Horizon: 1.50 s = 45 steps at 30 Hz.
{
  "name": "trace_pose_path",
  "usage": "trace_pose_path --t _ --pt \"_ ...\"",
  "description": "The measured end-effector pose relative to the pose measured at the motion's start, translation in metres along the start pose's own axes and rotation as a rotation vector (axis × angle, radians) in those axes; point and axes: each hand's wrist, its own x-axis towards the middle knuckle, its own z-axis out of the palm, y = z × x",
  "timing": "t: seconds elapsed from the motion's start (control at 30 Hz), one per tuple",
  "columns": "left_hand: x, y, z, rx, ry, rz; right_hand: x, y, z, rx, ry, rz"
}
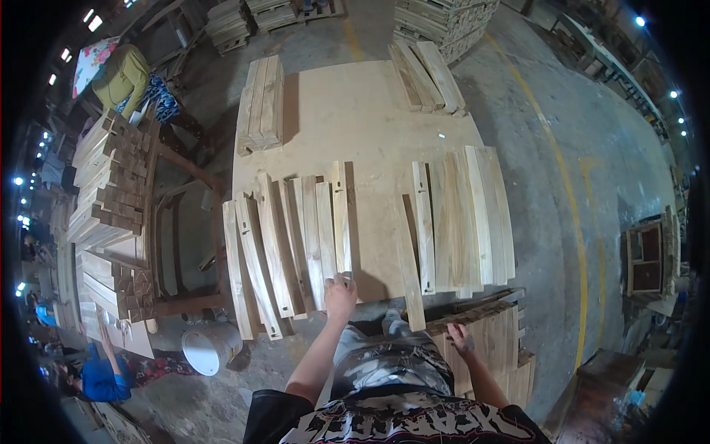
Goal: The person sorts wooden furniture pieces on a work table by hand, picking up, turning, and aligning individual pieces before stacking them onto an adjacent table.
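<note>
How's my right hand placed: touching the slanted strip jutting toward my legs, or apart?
Apart: the head view shows a clear gap between right hand and slanted strip.

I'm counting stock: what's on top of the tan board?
Two near rows of wooden strips, two far lumber groups, a small white object. The board beneath them is hidden.

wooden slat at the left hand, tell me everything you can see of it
The wooden slat is long, narrow and pale, looking like bare timber, with a small dark slot or mark near its far end. It lies lengthwise on the tan tabletop, pointing away from the person, rightmost in the left group of slats. A shadow runs along its right side. The left hand touches its near end, partly hiding it; how firmly is unclear.
</note>
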Motion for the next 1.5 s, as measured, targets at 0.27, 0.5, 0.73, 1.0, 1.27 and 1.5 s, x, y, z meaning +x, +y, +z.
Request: trace_pose_path --t 0.27,0.5,0.73,1.0,1.27,1.5 --pt "0.022 0.051 0.037 0.257 0.295 -0.280 0.009 0.028 -0.060 -0.069 0.036 0.119" --pt "0.047 0.037 0.045 0.305 0.385 -0.274 0.022 0.050 -0.083 -0.063 -0.031 0.201" --pt "0.035 0.068 0.062 0.374 0.342 -0.122 0.011 0.055 -0.092 -0.087 -0.011 0.233" --pt "0.034 0.041 0.066 0.073 0.291 -0.217 0.015 0.045 -0.086 -0.137 -0.017 0.232" --pt "-0.057 0.046 0.072 -0.061 0.197 -0.081 0.058 0.025 -0.021 0.012 -0.167 0.085" --pt "-0.095 0.006 0.114 -0.735 -0.287 -0.482 0.070 -0.048 0.078 0.247 -0.366 0.238"
